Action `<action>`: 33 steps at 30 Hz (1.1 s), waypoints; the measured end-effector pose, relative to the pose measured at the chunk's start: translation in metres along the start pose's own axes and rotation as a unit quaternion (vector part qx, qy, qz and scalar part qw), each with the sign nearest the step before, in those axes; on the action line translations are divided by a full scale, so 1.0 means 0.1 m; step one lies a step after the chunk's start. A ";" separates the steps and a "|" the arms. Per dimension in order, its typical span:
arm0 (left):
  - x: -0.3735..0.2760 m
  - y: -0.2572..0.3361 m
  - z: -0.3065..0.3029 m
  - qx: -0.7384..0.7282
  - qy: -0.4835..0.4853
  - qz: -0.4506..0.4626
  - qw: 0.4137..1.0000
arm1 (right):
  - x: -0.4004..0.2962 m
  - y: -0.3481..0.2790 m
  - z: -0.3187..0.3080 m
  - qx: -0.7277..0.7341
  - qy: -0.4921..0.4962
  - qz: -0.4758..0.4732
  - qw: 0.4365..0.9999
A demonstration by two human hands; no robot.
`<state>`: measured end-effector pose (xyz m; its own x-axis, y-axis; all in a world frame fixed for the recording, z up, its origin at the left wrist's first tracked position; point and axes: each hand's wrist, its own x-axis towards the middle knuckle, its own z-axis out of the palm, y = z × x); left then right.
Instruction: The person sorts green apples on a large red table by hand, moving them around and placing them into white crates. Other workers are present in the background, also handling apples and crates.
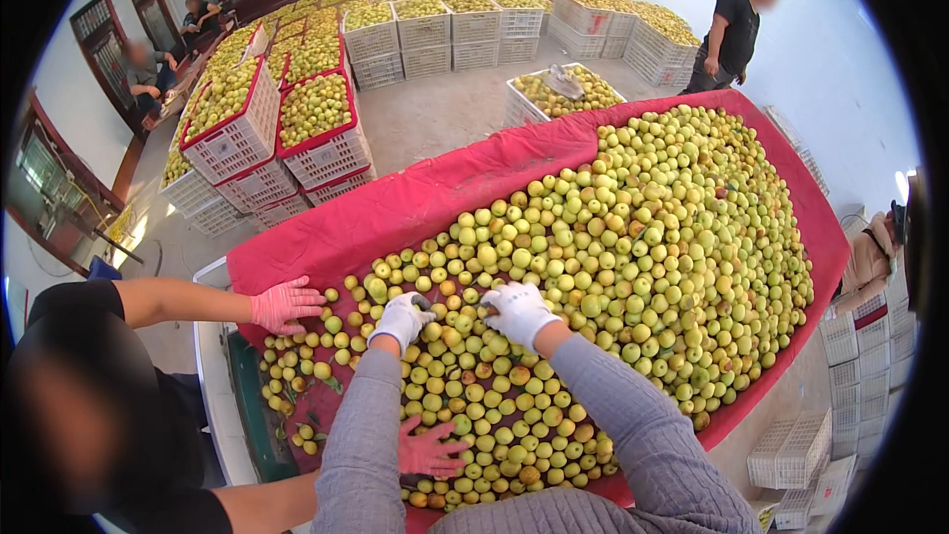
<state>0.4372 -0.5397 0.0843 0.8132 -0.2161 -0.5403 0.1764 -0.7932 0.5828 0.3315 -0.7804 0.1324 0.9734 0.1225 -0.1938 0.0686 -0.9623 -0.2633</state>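
My left hand (402, 320), in a white glove with dark fingertips, reaches into the pile of small yellow-green fruits (652, 237), which look like jujubes. Its thumb and fingers point right, beside a few fruits. To its right, my right hand (519, 314), also white-gloved, bends its fingers down among the fruits. Whether either hand grips one is hidden. The fruits lie on a red padded cloth (415, 196) with raised sides. Some show brown or reddish patches, and a few green leaves are mixed in.
At the left, a co-worker's pink-gloved hands (285, 305) rest on the cloth and fruits, near a green chute (256, 408). Stacked white crates (237, 148) of fruit fill the room behind. A person (730, 37) stands beyond the far end; more crates (793, 449) are at right.
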 end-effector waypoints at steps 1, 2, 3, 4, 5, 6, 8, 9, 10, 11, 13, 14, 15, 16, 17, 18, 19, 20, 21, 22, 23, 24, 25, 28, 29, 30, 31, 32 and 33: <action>-0.03 -0.22 0.00 -0.003 0.035 0.063 0.997 | -0.11 -0.04 -0.12 0.086 -0.044 0.003 0.995; -0.08 -0.45 -0.02 -0.137 0.009 0.041 0.990 | -0.22 -0.07 -0.16 0.181 -0.029 0.016 0.983; -0.13 -0.53 -0.03 -0.267 -0.022 0.028 0.963 | -0.36 -0.08 -0.14 0.273 -0.009 0.037 0.961; -0.25 -0.46 -0.01 -0.399 -0.034 0.064 0.914 | -0.45 -0.09 -0.08 0.373 0.042 0.076 0.924; -0.43 -0.42 0.02 -0.516 -0.084 0.077 0.849 | -0.51 -0.11 -0.04 0.445 0.081 0.067 0.890; -0.62 -0.41 0.06 -0.532 -0.129 0.152 0.823 | -0.54 -0.26 -0.08 0.479 0.125 0.026 0.869; -1.18 0.02 0.22 -0.629 -0.196 0.170 0.732 | -0.59 -0.47 -0.04 0.468 0.212 -0.059 0.856; -1.29 0.02 0.37 -0.668 -0.237 0.169 0.685 | -0.60 -0.56 -0.03 0.421 0.250 -0.113 0.865; -1.33 -0.07 0.56 -0.698 -0.230 0.172 0.656 | -0.56 -0.61 -0.05 0.330 0.239 -0.201 0.891; -1.32 -0.18 0.70 -0.727 -0.218 0.173 0.627 | -0.64 -0.73 -0.01 0.282 0.197 -0.195 0.918; -1.38 -0.17 0.71 -0.746 -0.224 0.160 0.607 | -0.62 -0.65 0.05 0.318 0.117 -0.183 0.923; -1.41 -0.15 0.73 -0.760 -0.190 0.126 0.609 | -0.61 -0.54 0.04 0.330 0.075 -0.222 0.914; -1.50 -0.03 0.68 -0.773 -0.155 0.092 0.609 | -0.56 -0.43 -0.07 0.268 0.124 -0.220 0.930; -1.37 -0.33 0.76 -0.790 -0.211 0.145 0.557 | -0.30 -0.26 -0.21 0.336 0.141 -0.222 0.905; -1.38 -0.36 0.70 -0.813 -0.220 0.136 0.522 | -0.17 -0.11 -0.19 0.373 0.275 -0.137 0.876; -1.38 -0.39 0.69 -0.810 -0.209 0.139 0.531 | 0.07 0.23 -0.25 0.323 0.353 -0.087 0.874; -1.38 -0.44 0.69 -0.806 -0.195 0.142 0.540 | 0.28 0.60 -0.28 0.243 0.391 -0.029 0.887; -1.37 -0.44 0.69 -0.806 -0.209 0.155 0.532 | 0.42 0.92 -0.24 0.203 0.374 0.061 0.903; -1.36 -0.43 0.72 -0.808 -0.215 0.153 0.527 | 0.53 1.23 -0.26 0.148 0.294 0.068 0.942; -1.38 -0.48 0.72 -0.812 -0.209 0.147 0.525 | 0.64 1.13 -0.27 0.079 0.263 0.101 0.956; -1.39 -0.52 0.73 -0.816 -0.206 0.141 0.522 | 0.73 1.00 -0.26 0.009 0.232 0.134 0.964; -1.42 -0.58 0.73 -0.817 -0.183 0.138 0.530 | 0.83 0.74 -0.23 0.030 0.198 0.145 0.969; -1.41 -0.61 0.73 -0.818 -0.173 0.143 0.529 | 0.90 0.48 -0.35 0.010 0.126 0.116 0.985; -1.31 -0.51 0.76 -0.809 -0.182 0.162 0.535 | 0.82 -0.06 -0.04 -0.065 0.083 0.079 0.991; -1.31 -0.52 0.71 -0.810 -0.165 0.171 0.535 | 0.77 -0.37 0.00 -0.063 0.039 0.025 0.997; -1.30 -0.50 0.67 -0.810 -0.156 0.179 0.537 | 0.71 -0.61 0.07 -0.054 0.003 -0.014 0.998; -1.32 -0.46 0.66 -0.807 -0.157 0.184 0.539 | 0.65 -0.74 0.17 -0.025 -0.010 -0.043 0.999; -1.34 -0.45 0.63 -0.805 -0.146 0.178 0.546 | 0.56 -0.85 0.34 -0.003 -0.014 -0.080 0.997; -1.37 -0.48 0.59 -0.805 -0.129 0.174 0.552 | 0.46 -0.96 0.43 -0.066 -0.052 -0.147 0.986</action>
<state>0.2847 -0.5057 0.0950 0.8840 -0.4347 -0.1722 0.4674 0.8114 0.3509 0.3605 -0.6717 0.1086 0.8797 0.4185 -0.2257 0.3788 -0.9038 -0.1992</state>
